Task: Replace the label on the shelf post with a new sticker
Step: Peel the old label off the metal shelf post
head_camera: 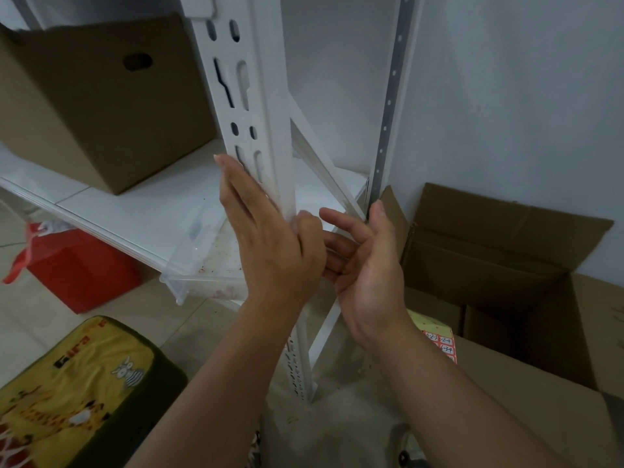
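A person's left hand (266, 231) lies flat, fingers straight, against the front face of the white slotted steel shelf post (251, 106) at the centre of the frame, its fingertips pointing up along the post's length. The right hand (364, 261), just to the right and touching the left at the thumb, hangs with palm turned inward and fingers loosely bent; nothing can be seen held in it. The post's long axis runs from the top of the frame down and slightly right, passing behind both hands, so the spot being worked sits under the left palm and thumb, nearer that hand than the right. No label or sticker is plainly visible on the post; if one is there, the left hand covers it. A sheet of red-bordered paper stickers (442, 342) peeks from behind the right wrist at centre right, beside the open brown cardboard box (506, 251). Judging from this, the next move depends on the right hand's fingers reaching leftward to the post edge by the left thumb.
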A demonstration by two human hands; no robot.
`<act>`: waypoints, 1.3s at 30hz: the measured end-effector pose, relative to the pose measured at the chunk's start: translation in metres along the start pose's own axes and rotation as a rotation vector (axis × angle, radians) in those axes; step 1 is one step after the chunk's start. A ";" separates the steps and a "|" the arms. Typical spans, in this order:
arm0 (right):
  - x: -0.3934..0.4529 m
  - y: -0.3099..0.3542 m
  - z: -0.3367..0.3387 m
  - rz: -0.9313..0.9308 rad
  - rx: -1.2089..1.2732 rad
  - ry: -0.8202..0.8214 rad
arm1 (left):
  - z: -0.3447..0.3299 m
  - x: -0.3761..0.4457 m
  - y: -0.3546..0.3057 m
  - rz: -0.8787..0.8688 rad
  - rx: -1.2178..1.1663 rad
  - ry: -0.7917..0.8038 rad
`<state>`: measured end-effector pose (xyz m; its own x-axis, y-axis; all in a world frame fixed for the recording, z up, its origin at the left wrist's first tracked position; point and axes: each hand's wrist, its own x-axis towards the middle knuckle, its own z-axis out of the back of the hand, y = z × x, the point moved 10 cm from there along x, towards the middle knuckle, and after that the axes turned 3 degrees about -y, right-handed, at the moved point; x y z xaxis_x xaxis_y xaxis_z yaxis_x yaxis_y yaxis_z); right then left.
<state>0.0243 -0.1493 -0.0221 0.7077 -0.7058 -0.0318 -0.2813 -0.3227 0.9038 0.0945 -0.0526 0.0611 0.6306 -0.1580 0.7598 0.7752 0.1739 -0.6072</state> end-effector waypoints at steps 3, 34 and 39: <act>0.001 0.001 0.000 -0.001 0.008 0.001 | 0.002 0.000 0.000 0.019 -0.009 -0.028; -0.001 0.000 0.001 -0.020 0.014 -0.015 | -0.001 -0.006 0.005 -0.068 0.038 0.050; 0.001 0.001 0.001 -0.012 0.007 -0.021 | 0.004 -0.004 0.002 -0.061 -0.050 0.010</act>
<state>0.0238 -0.1506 -0.0218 0.6970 -0.7152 -0.0516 -0.2779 -0.3357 0.9001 0.0936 -0.0473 0.0577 0.5820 -0.1768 0.7938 0.8132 0.1147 -0.5706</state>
